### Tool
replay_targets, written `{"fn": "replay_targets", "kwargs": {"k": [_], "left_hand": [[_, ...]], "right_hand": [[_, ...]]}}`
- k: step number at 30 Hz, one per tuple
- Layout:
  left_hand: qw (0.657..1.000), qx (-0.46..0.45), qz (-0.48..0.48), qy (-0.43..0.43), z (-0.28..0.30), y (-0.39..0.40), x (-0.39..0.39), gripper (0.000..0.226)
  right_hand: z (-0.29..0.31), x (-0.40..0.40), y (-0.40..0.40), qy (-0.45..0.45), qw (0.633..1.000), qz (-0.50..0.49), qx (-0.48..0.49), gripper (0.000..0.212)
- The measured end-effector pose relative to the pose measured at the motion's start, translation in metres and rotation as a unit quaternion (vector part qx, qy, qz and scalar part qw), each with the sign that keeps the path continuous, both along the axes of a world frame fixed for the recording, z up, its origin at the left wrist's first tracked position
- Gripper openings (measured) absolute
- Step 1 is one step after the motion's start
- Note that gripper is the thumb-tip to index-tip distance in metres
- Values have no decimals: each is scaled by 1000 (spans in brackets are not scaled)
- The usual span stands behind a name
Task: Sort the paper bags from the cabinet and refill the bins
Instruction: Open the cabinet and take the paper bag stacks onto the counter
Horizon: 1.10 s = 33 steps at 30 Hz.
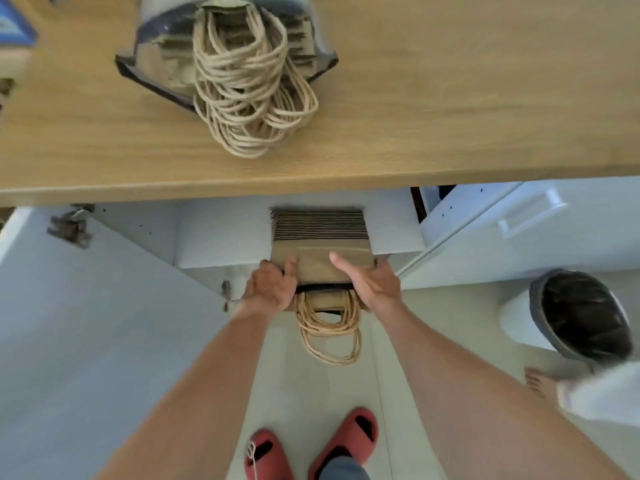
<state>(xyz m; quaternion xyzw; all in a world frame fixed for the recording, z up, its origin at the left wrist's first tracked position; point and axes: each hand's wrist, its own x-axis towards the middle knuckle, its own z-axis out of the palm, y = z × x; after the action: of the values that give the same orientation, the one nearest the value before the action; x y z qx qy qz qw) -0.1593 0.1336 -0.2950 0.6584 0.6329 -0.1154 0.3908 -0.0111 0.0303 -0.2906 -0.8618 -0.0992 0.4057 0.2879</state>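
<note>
The counter (450, 98) overhangs the open cabinet (221, 233), so the back of the shelf and the far end of the stack of paper bags (318, 226) are hidden beneath its front edge. The stack lies flat on the shelf, its nearest bags sticking out past the shelf lip with their rope handles (327, 334) hanging down over the floor. The left hand (270, 285) grips the stack's left side, fingers (289, 271) curled over the top bag. The right hand (374, 282) holds the right side, thumb across the top and the other fingers out of sight behind the stack. On the counter a bin (156, 77), cut off at the top edge and blurred, holds more bags with a tangle of handles spilling toward the counter's front. Both cabinet doors stand open, leaving bare floor between them around the red slippers (346, 441). A lined trash can (581, 313) stands at the right.
</note>
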Motion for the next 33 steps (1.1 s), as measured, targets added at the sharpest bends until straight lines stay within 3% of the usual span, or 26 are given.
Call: {"fn": "replay_targets", "kwargs": {"k": [6,9,12,18,21,25,29,33], "left_hand": [[999,-15,4,-42,67,-58,-61,48],[999,7,-44,-26,102,-90,-95,46],[997,33,-34,-56,131,-118,-122,40],[982,123,-143,-19,191,-161,-158,31],[977,172,-117,-37,216,-181,-158,32],[964,217,-150,-43,241,-203,-141,37],[958,243,-138,-69,276,-203,-106,37],[950,240,-19,-198,307,-193,-67,35]], "right_hand": [[54,-64,-57,41,998,-6,-39,93],[84,-95,-90,52,998,12,-32,101],[112,-127,-119,-3,1000,14,-14,107],[177,-165,-171,-111,993,6,49,73],[203,-164,-189,-160,984,6,79,68],[232,-146,-208,-222,970,4,103,73],[268,-117,-214,-267,952,-18,148,62],[290,-80,-206,-297,939,-32,170,57]]}}
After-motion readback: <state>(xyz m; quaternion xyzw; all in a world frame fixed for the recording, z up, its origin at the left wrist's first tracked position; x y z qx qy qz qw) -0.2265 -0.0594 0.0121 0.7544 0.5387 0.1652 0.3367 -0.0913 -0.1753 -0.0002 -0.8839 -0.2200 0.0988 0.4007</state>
